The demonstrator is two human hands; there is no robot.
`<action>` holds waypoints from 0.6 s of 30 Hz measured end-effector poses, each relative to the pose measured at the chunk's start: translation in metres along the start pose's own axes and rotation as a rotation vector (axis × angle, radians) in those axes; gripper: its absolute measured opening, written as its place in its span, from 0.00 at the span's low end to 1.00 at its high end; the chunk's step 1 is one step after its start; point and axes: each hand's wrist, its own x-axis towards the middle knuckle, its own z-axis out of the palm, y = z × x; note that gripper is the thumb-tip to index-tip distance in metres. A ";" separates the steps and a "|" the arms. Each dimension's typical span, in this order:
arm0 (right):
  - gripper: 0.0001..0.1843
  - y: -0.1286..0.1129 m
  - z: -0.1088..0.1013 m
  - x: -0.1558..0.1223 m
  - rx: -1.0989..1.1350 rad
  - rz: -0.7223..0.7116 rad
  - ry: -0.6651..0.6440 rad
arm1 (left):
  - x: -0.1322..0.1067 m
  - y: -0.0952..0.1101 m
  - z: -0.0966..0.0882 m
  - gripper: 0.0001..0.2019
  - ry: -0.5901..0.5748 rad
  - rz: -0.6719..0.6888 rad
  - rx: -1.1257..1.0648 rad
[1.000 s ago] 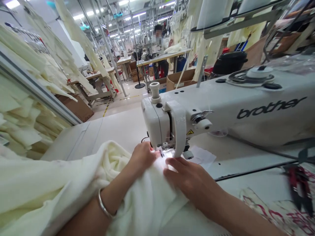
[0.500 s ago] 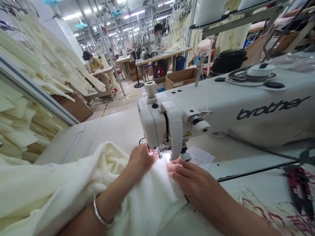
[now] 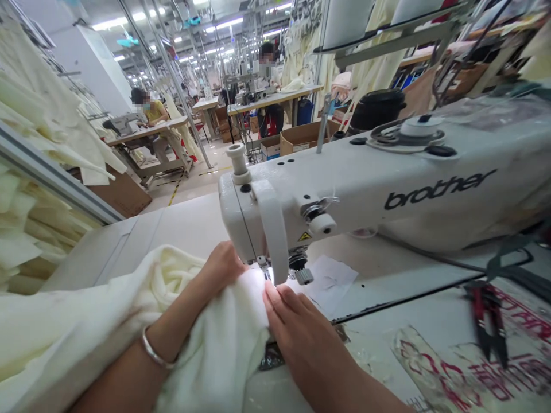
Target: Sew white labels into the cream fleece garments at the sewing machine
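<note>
A white Brother sewing machine (image 3: 365, 189) stands on the table, its needle end at the left. Cream fleece fabric (image 3: 107, 310) lies bunched across the table's left side and runs up to the presser foot (image 3: 269, 269). My left hand (image 3: 221, 267), a silver bangle on its wrist, rests curled on the fabric just left of the needle. My right hand (image 3: 297, 327) presses the fabric's edge with fingers held together, fingertips right below the foot.
A slip of white paper (image 3: 329, 281) lies right of the needle. Red-handled thread snips (image 3: 486, 318) lie at the table's right. Stacks of cream cut pieces (image 3: 26, 229) fill shelves at left. Other people sit at sewing tables (image 3: 146, 132) behind.
The view has shifted, so the machine sits further left in frame. Both hands have stayed at the needle; my right hand has drawn in closer to the left, gathering the fabric.
</note>
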 end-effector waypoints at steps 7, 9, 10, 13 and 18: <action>0.22 -0.006 -0.001 -0.006 -0.008 0.025 -0.025 | -0.004 -0.008 0.005 0.03 0.001 0.066 0.037; 0.21 -0.010 0.003 -0.006 0.000 0.036 -0.019 | -0.002 -0.010 0.008 0.04 0.008 0.087 0.039; 0.20 -0.011 0.005 -0.006 0.005 0.045 -0.017 | -0.001 -0.011 0.009 0.04 0.013 0.094 0.041; 0.20 -0.011 0.006 -0.001 0.043 0.060 -0.014 | 0.000 -0.008 0.007 0.04 0.036 0.091 0.048; 0.19 -0.020 -0.037 0.006 0.251 0.074 0.060 | -0.059 0.023 -0.024 0.07 0.126 0.028 0.076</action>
